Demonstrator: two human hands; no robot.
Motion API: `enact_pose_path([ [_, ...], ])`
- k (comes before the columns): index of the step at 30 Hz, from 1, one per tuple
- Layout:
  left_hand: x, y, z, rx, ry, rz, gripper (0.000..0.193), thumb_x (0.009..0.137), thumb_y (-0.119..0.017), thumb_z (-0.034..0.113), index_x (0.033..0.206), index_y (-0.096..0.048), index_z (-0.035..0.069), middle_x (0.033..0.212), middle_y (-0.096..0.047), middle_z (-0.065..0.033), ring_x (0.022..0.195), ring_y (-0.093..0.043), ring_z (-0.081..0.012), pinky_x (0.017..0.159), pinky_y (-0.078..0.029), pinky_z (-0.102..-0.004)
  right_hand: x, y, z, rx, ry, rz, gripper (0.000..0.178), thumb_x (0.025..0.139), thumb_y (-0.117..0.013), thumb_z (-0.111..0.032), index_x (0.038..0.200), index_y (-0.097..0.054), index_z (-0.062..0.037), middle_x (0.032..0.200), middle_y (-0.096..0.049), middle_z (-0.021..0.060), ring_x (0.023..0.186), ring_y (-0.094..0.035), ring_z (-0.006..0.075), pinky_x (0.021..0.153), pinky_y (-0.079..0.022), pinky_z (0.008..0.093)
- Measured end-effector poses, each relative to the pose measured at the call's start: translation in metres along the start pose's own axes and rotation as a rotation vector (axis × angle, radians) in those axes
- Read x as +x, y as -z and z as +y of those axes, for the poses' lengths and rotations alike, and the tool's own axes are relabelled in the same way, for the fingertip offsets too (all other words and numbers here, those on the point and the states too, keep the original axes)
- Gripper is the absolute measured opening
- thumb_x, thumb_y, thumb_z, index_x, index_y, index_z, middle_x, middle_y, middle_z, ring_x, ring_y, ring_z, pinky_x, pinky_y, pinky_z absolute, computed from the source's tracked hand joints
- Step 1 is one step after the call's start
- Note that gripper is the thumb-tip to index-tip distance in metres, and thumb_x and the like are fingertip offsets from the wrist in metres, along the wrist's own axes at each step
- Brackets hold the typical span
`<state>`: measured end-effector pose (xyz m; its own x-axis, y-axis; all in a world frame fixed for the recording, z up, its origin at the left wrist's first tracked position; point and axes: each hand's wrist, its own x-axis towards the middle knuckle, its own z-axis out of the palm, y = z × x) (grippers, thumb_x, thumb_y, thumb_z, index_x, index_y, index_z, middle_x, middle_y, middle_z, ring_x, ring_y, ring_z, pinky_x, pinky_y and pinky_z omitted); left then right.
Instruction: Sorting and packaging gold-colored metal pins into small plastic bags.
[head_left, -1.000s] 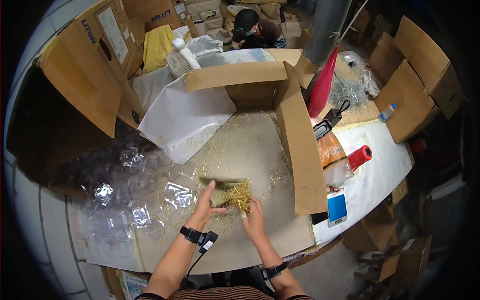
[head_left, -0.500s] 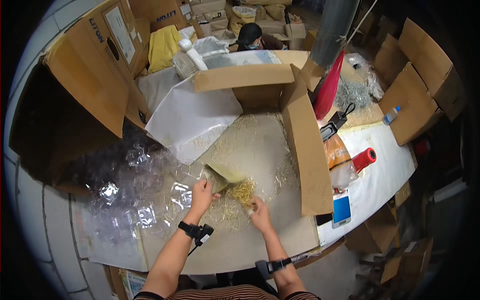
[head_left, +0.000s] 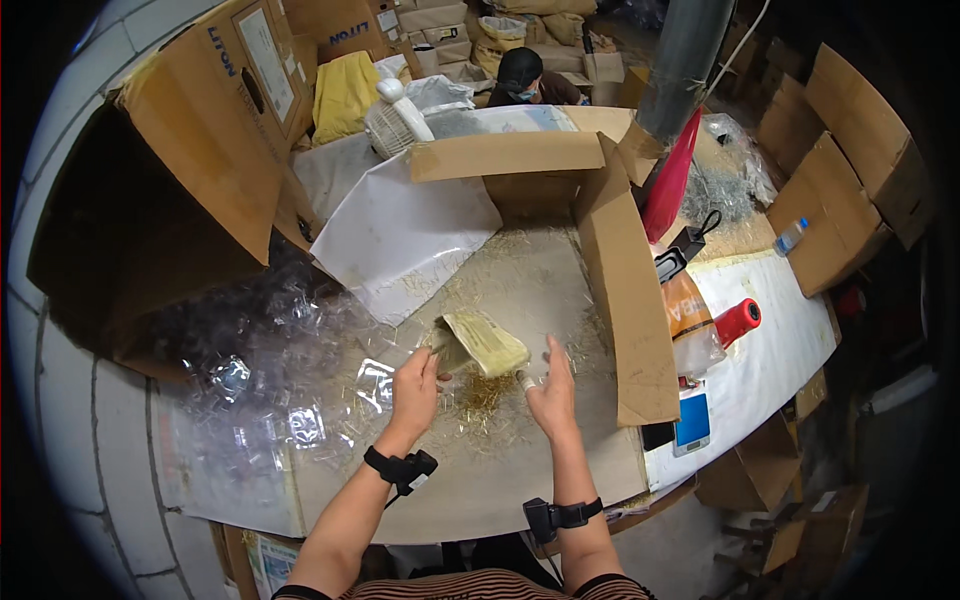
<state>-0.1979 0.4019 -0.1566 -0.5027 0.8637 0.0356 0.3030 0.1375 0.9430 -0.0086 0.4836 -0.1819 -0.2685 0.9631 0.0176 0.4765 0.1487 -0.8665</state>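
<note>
Pale yellow-green, a folded packet (head_left: 487, 343) sits near the middle of the frame, its left edge pinched between the thumb and fingers of the left hand (head_left: 414, 392). Beside its right end, the right hand (head_left: 553, 400) has its fingers straight and its thumb spread wide of them; a light-coloured covering (head_left: 528, 382) wraps that thumb, and whether the thumb meets the packet is hard to tell from this angle. Tilted, the packet shows a broad, slightly creased face with faint marks, and a darker part at its left.

Just below, gold shredded strands (head_left: 478, 396) lie heaped, partly screened by the packet, with more scattered over a flat cardboard sheet (head_left: 400, 505). Clear plastic trays (head_left: 300, 425) crowd the lower left, next to a white sheet (head_left: 405, 235). An upright cardboard wall (head_left: 628, 300) stands to the right of the right hand, cutting it off from an orange-and-clear plastic bag (head_left: 690, 320), a red cylinder (head_left: 738, 322) and a blue-topped scale (head_left: 692, 422). Another cardboard flap (head_left: 508, 156) closes off the top, near a white fan (head_left: 398, 122). A large open carton (head_left: 200, 170) fills the upper left; a co-worker in a black cap (head_left: 520, 70) is at the top.
</note>
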Motion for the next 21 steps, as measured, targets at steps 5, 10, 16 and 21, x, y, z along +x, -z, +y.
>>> enact_pose_path([
  [5,-0.005,0.012,0.007,-0.024,-0.157,-0.14,0.016,0.093,-0.047,0.008,0.098,-0.056,-0.003,0.076,-0.059,-0.0087,0.065,-0.061,-0.015,0.058,-0.049,-0.0249,-0.002,0.001,-0.026,-0.211,0.412,0.076,0.052,0.079,-0.059,-0.004,0.128,-0.044,0.0028,0.118,-0.054,0.0228,0.112,-0.054,0.0337,0.09,-0.046,0.0387],
  [10,-0.001,0.009,-0.009,-0.273,0.074,0.021,0.014,0.089,-0.053,0.005,0.099,-0.059,-0.003,0.083,-0.06,-0.0048,0.068,-0.059,-0.0096,0.059,-0.049,-0.0227,0.024,-0.022,0.003,0.433,-0.206,-0.068,0.032,0.086,-0.054,-0.011,0.112,-0.054,0.007,0.091,-0.065,0.0177,0.063,-0.066,0.0241,0.051,-0.05,0.0308],
  [16,-0.024,0.004,-0.054,0.045,0.072,-0.072,0.02,0.082,-0.06,0.006,0.101,-0.06,-0.002,0.094,-0.062,-0.0094,0.084,-0.061,-0.0162,0.073,-0.05,-0.0286,0.122,0.0,0.03,0.794,-0.45,0.094,0.033,0.087,-0.055,-0.019,0.1,-0.053,0.0118,0.078,-0.064,0.0182,0.057,-0.065,0.0241,0.044,-0.049,0.0276],
  [21,-0.044,0.028,-0.083,0.583,-0.216,-0.153,0.036,0.078,-0.06,0.007,0.114,-0.056,0.005,0.124,-0.05,-0.0143,0.124,-0.041,-0.0321,0.098,-0.035,-0.0491,0.09,-0.037,0.056,-0.114,-0.096,-0.092,0.07,0.075,-0.071,-0.028,0.124,-0.042,0.0121,0.101,-0.062,0.0244,0.097,-0.06,0.0353,0.083,-0.048,0.0373],
])
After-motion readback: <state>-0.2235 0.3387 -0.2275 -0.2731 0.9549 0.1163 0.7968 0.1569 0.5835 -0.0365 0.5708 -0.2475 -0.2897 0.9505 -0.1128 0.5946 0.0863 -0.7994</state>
